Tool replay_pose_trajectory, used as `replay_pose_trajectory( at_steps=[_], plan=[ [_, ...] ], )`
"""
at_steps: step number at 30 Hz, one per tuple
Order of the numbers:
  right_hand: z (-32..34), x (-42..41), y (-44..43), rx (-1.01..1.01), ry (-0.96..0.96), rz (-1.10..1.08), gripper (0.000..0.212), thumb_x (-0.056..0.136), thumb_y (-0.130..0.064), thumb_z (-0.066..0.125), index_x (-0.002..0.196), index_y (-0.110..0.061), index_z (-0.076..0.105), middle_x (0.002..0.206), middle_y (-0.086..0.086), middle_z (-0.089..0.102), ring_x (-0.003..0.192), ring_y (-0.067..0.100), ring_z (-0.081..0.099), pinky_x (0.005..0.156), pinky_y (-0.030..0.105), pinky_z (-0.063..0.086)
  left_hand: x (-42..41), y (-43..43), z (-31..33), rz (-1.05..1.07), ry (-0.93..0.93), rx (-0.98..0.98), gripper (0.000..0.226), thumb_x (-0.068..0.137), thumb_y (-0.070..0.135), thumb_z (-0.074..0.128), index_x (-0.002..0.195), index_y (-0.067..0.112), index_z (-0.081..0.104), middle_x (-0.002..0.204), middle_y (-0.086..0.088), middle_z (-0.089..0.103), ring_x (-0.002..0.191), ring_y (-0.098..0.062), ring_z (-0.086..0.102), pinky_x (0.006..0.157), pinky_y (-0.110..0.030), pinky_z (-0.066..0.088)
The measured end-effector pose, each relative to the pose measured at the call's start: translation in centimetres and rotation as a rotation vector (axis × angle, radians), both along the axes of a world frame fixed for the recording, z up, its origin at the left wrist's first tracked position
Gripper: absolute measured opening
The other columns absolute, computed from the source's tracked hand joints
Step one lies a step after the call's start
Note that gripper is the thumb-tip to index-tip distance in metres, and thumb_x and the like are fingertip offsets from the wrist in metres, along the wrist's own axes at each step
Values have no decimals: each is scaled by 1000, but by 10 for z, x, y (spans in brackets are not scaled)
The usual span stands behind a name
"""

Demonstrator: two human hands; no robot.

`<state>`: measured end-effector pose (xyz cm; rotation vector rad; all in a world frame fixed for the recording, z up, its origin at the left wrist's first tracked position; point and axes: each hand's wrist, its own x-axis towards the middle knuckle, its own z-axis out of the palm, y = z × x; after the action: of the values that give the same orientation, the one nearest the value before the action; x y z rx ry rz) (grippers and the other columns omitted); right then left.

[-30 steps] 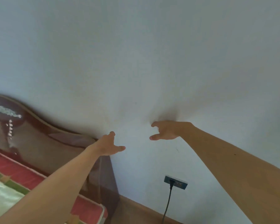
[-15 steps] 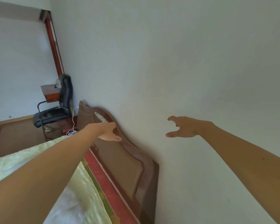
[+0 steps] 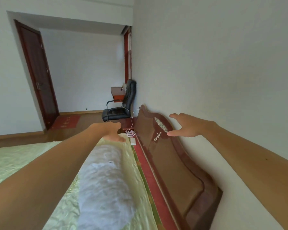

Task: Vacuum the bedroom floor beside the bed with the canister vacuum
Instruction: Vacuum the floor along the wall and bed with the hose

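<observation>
Well, over on the left a dark wooden door (image 3: 38,77) is set in the far wall, with a red mat (image 3: 65,122) lying on the wooden floor (image 3: 23,136) in front of it. That strip of floor runs along the far side of the bed (image 3: 15,160), whose pale green cover fills the lower left. Where the canister vacuum is I cannot tell from here.

The person's left hand (image 3: 113,131) reaches out over the bed toward its far head-end corner. The fingers are loose and only slightly bent, the thumb sticks out to the side, and it has hold of nothing. Under the forearm a long, fluffy white bolster (image 3: 105,180) lies on the cover along the head edge of the bed.

Beyond the hand a black chair (image 3: 120,107) stands by a small wooden desk (image 3: 117,92). A white cable (image 3: 131,128) drops down and coils near the bed's far head corner, and a small white block (image 3: 133,141) lies on the red edge there, just beside the headboard (image 3: 170,163).

The right hand (image 3: 188,127) is held above the headboard's curved top edge, close to the white wall (image 3: 223,63). It is spread wide, fingers up and thumb down in an open curve, gripping nothing. Whether it touches the wall I cannot tell.
</observation>
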<state>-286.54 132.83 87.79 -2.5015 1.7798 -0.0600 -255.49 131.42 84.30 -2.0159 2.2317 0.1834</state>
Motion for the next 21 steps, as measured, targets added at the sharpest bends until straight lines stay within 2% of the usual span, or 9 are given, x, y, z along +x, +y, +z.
replay_pose_trajectory(
  at_steps=[3, 5, 8, 12, 16, 19, 21],
  plan=[
    [5, 55, -14, -17, -2, 84, 89, 88, -61, 60, 157, -22, 18, 148, 5, 41, 130, 27, 48, 106, 39, 40, 45, 6, -1, 49, 8, 0, 84, 92, 61, 54, 154, 13, 24, 155, -9, 37, 137, -30, 42, 108, -39, 41],
    [7, 92, -22, -17, 1, 121, 86, 90, -57, 60, 156, -22, 19, 146, 8, 42, 127, 27, 50, 104, 40, 42, 76, 9, 0, 91, 16, -2, 84, 92, 61, 55, 154, 14, 23, 154, -10, 39, 136, -30, 43, 108, -41, 41],
    [10, 147, -33, -27, 25, 193, 87, 89, -59, 60, 156, -22, 18, 150, 10, 37, 133, 29, 45, 107, 44, 41, 128, 10, -1, 157, 33, -2, 85, 91, 62, 55, 154, 15, 23, 154, -11, 38, 136, -31, 44, 108, -44, 42],
    [17, 209, -46, -39, 34, 283, 87, 90, -59, 59, 156, -23, 18, 149, 10, 39, 132, 29, 44, 103, 37, 40, 191, 21, -5, 251, 52, 5, 87, 90, 62, 56, 154, 16, 21, 155, -11, 37, 137, -32, 43, 109, -44, 41],
    [23, 266, -58, -61, 21, 366, 85, 89, -58, 61, 155, -21, 22, 148, 9, 42, 127, 28, 48, 102, 38, 42, 250, 41, -6, 349, 42, 5, 87, 90, 63, 56, 154, 16, 21, 155, -9, 37, 137, -31, 43, 109, -43, 41],
    [23, 313, -65, -52, 37, 445, 88, 84, -67, 60, 152, -26, 23, 147, 8, 42, 125, 27, 50, 102, 43, 46, 294, 61, -6, 417, 38, -15, 88, 89, 64, 56, 154, 17, 23, 156, -7, 37, 139, -29, 42, 111, -43, 39],
    [21, 341, -67, -50, 26, 491, 90, 82, -70, 59, 152, -29, 21, 151, 7, 38, 131, 27, 45, 105, 46, 44, 316, 74, -4, 459, 20, -30, 86, 90, 62, 56, 154, 15, 24, 157, -6, 36, 141, -28, 39, 113, -41, 37]
  ],
)
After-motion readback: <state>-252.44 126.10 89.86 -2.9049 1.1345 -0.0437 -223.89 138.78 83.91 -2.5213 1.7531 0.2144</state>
